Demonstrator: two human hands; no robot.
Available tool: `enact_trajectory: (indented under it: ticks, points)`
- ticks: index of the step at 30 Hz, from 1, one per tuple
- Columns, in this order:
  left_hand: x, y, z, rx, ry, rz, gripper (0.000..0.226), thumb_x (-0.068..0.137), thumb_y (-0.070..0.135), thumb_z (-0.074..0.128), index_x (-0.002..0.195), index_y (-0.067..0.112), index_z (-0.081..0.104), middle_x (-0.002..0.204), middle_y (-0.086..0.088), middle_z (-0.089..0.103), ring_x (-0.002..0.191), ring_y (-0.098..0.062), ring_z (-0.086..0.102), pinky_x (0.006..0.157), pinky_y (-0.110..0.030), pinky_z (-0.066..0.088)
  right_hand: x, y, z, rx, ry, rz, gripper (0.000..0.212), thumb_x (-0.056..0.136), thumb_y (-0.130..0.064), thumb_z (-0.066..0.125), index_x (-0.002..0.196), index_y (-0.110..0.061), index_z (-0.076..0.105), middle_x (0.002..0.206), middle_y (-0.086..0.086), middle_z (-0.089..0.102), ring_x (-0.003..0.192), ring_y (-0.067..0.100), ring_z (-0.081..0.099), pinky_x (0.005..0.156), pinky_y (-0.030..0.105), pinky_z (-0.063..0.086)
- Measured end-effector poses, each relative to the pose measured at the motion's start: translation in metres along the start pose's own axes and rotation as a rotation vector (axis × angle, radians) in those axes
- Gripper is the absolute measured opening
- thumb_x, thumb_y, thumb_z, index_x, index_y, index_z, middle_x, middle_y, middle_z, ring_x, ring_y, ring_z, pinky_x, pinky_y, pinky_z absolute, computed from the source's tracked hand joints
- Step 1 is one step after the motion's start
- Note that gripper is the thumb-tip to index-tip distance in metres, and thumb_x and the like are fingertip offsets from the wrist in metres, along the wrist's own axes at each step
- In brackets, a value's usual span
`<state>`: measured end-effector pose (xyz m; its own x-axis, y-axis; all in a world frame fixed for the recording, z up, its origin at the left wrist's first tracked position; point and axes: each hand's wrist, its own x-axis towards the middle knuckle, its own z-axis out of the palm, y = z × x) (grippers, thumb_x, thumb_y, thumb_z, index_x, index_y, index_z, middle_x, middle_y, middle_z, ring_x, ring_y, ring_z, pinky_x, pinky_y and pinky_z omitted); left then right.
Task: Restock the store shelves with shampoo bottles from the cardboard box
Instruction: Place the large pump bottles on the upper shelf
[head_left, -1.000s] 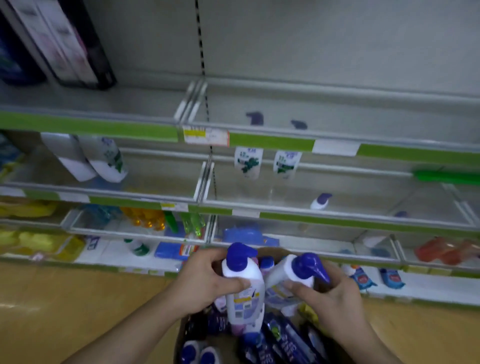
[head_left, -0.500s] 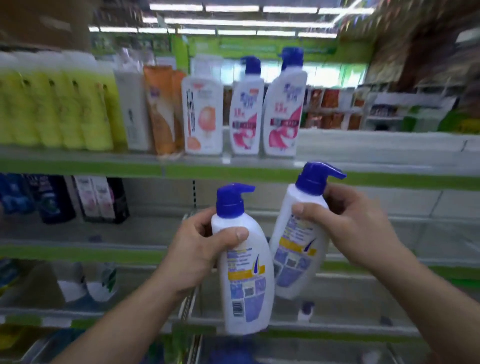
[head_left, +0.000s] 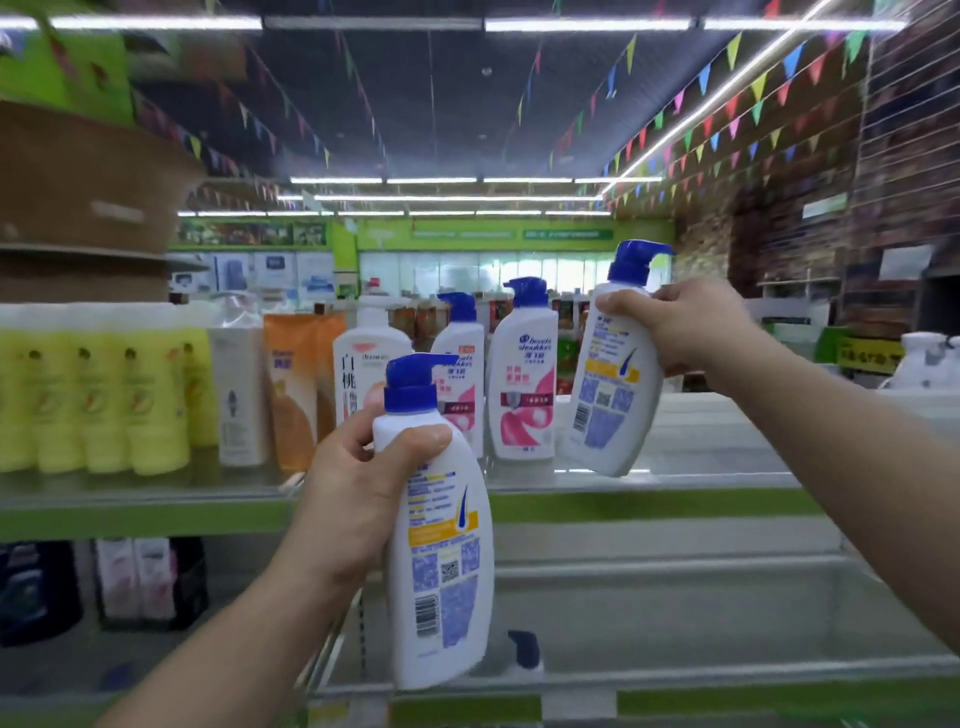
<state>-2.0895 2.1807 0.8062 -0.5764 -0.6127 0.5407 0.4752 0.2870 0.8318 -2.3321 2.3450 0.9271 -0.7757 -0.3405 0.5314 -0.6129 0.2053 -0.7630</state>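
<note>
My left hand grips a white shampoo bottle with a blue pump, back label toward me, held upright below the top shelf. My right hand grips a second white pump bottle, tilted, its base just above the top shelf's front edge. It hangs right of two matching white bottles with pink labels that stand on that shelf. The cardboard box is out of view.
On the top shelf's left stand yellow bottles, a white bottle, orange pouches and a peach-label pump bottle. The shelf right of the pink-label bottles is bare. A lower shelf holds one small blue-capped item; dark and pink packs sit lower left.
My view rose from the box and low shelves to the top shelf. Both hands lifted their bottles; the right bottle moved up and right to the top shelf's edge.
</note>
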Motion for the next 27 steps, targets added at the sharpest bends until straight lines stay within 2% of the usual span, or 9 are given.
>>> enact_trajectory:
  ticks: [6, 10, 13, 15, 18, 20, 23, 25, 27]
  points:
    - [0.032, 0.006, 0.003, 0.078, 0.038, 0.060, 0.042, 0.058, 0.053, 0.081, 0.093, 0.030, 0.072, 0.092, -0.005, 0.079, 0.081, -0.025, 0.077, 0.065, -0.038, 0.061, 0.050, 0.019, 0.033, -0.210, 0.008, 0.085, 0.056, 0.073, -0.063, 0.075, 0.084, -0.008, 0.067, 0.070, 0.005, 0.073, 0.057, 0.018, 0.073, 0.061, 0.035, 0.063]
    - [0.046, 0.006, 0.006, 0.120, 0.051, 0.087, 0.046, 0.058, 0.055, 0.079, 0.095, 0.029, 0.071, 0.093, -0.002, 0.079, 0.080, -0.023, 0.077, 0.067, -0.042, 0.062, 0.065, 0.034, 0.053, -0.363, 0.088, 0.095, 0.050, 0.076, -0.060, 0.075, 0.072, -0.014, 0.057, 0.065, 0.003, 0.063, 0.045, 0.012, 0.062, 0.036, 0.020, 0.047]
    - [0.053, 0.005, 0.013, 0.139, 0.067, 0.102, 0.051, 0.058, 0.056, 0.078, 0.097, 0.023, 0.070, 0.092, -0.003, 0.079, 0.080, -0.025, 0.077, 0.073, -0.050, 0.062, 0.075, 0.044, 0.063, -0.395, 0.125, 0.119, 0.051, 0.071, -0.065, 0.073, 0.076, -0.016, 0.058, 0.070, 0.002, 0.067, 0.054, 0.017, 0.065, 0.047, 0.024, 0.052]
    - [0.057, 0.006, 0.020, 0.155, 0.080, 0.119, 0.051, 0.059, 0.056, 0.077, 0.096, 0.022, 0.070, 0.090, -0.003, 0.078, 0.079, -0.024, 0.077, 0.074, -0.051, 0.062, 0.083, 0.048, 0.067, -0.431, 0.101, 0.152, 0.062, 0.072, -0.070, 0.068, 0.092, -0.012, 0.060, 0.082, 0.006, 0.070, 0.065, 0.021, 0.067, 0.057, 0.031, 0.058]
    - [0.063, 0.008, 0.031, 0.173, 0.089, 0.137, 0.049, 0.058, 0.058, 0.076, 0.092, 0.023, 0.069, 0.088, -0.002, 0.078, 0.077, -0.021, 0.077, 0.072, -0.047, 0.062, 0.089, 0.047, 0.063, -0.436, -0.070, 0.226, 0.092, 0.069, -0.078, 0.067, 0.124, -0.006, 0.048, 0.101, 0.013, 0.065, 0.079, 0.027, 0.067, 0.061, 0.036, 0.058]
    - [0.068, 0.010, 0.037, 0.174, 0.096, 0.156, 0.048, 0.059, 0.057, 0.076, 0.091, 0.021, 0.068, 0.085, -0.002, 0.078, 0.075, -0.022, 0.077, 0.068, -0.044, 0.061, 0.089, 0.052, 0.048, -0.332, -0.248, 0.283, 0.090, 0.067, -0.078, 0.069, 0.121, -0.008, 0.050, 0.102, 0.013, 0.064, 0.081, 0.025, 0.067, 0.053, 0.031, 0.055]
    - [0.071, 0.011, 0.044, 0.176, 0.082, 0.180, 0.038, 0.062, 0.055, 0.076, 0.088, 0.028, 0.070, 0.085, -0.002, 0.078, 0.074, -0.021, 0.077, 0.060, -0.036, 0.060, 0.084, 0.073, 0.018, -0.112, -0.593, 0.314, 0.060, 0.073, -0.048, 0.080, 0.121, -0.020, 0.057, 0.114, 0.007, 0.064, 0.089, 0.023, 0.068, 0.056, 0.029, 0.058]
    - [0.073, 0.011, 0.048, 0.175, 0.071, 0.191, 0.033, 0.062, 0.055, 0.077, 0.087, 0.033, 0.071, 0.086, -0.001, 0.078, 0.074, -0.021, 0.077, 0.058, -0.034, 0.059, 0.080, 0.092, 0.007, -0.014, -0.745, 0.312, 0.064, 0.075, -0.026, 0.082, 0.132, -0.026, 0.054, 0.121, 0.005, 0.063, 0.091, 0.024, 0.070, 0.066, 0.034, 0.060]
    - [0.074, 0.011, 0.052, 0.168, 0.080, 0.192, 0.033, 0.062, 0.055, 0.078, 0.087, 0.034, 0.072, 0.087, -0.002, 0.078, 0.075, -0.023, 0.077, 0.062, -0.039, 0.059, 0.076, 0.107, 0.007, 0.040, -0.760, 0.287, 0.067, 0.073, -0.020, 0.085, 0.130, -0.030, 0.052, 0.119, 0.007, 0.067, 0.087, 0.024, 0.075, 0.072, 0.038, 0.061]
